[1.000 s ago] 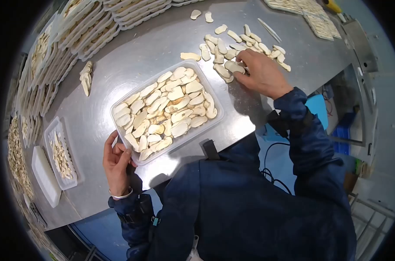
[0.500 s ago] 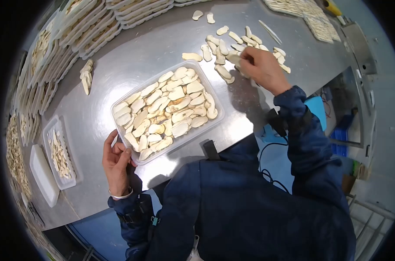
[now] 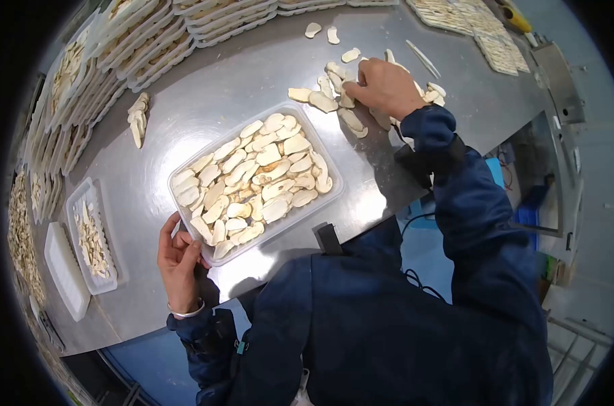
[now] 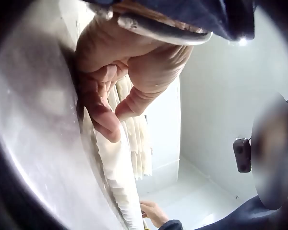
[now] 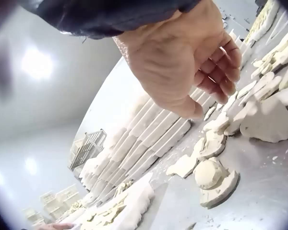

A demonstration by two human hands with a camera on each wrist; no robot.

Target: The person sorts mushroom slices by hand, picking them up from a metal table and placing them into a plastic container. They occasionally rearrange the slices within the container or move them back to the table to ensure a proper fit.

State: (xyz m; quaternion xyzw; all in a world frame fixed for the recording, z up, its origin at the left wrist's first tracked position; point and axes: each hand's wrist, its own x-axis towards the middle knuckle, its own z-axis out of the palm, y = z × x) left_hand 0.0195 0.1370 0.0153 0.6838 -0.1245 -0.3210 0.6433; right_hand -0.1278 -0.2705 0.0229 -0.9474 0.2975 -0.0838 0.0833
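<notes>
In the head view a clear plastic tray [image 3: 287, 229] full of pale mushroom slices [image 3: 270, 172] lies on the steel table. My left hand [image 3: 178, 267] pinches its near-left corner between thumb and fingers. The left wrist view shows that thumb and finger meeting at the tray's white edge [image 4: 116, 165]. My right hand [image 3: 388, 88] is over loose mushroom slices [image 3: 352, 123] beyond the tray's right end. Its fingers are loosely bent in the right wrist view, nothing showing between them and the thumb. Below the hand lie several slices [image 5: 218, 189], some overlapping.
Stacks of filled trays [image 3: 148, 57] line the back left. A mushroom piece [image 3: 138, 120] lies apart on the table. A small tray of scraps [image 3: 94, 237] and a white tray [image 3: 68, 271] stand at the left. White tweezers [image 3: 422, 59] and more filled trays [image 3: 496, 54] lie at the far right.
My right hand held a slice a second ago and has since moved left and let it go. One more slice now lies near the tray's far-right corner. My left hand stays at its corner.
</notes>
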